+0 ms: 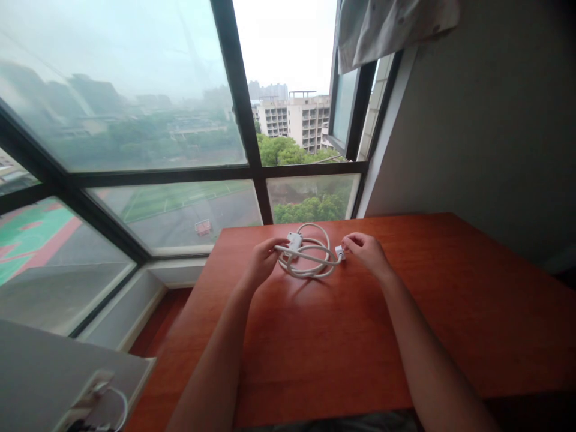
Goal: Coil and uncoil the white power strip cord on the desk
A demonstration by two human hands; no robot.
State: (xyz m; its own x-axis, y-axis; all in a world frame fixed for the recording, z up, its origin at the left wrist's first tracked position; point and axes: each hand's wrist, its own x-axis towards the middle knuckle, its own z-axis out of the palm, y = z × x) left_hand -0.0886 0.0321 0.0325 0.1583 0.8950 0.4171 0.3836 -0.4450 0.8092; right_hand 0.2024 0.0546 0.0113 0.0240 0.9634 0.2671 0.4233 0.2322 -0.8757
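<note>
A white power cord (310, 275) lies in loose loops near the far edge of the brown table. A white block, which looks like a small power strip (294, 242), sits at the left of the loops. My left hand (265, 261) is closed on a stretch of the cord beside this block. At the cord's right end is a white plug (339, 252). The pinched fingertips of my right hand (363, 249) hold the plug at its right side; their exact grip is too small to make out.
The wooden table (324, 354) reaches up to a dark-framed window (166, 178). One window pane (348, 108) stands open at the right. Pale cloth (396, 27) hangs above. At lower left, a wall socket (96, 387) has a white cable plugged in.
</note>
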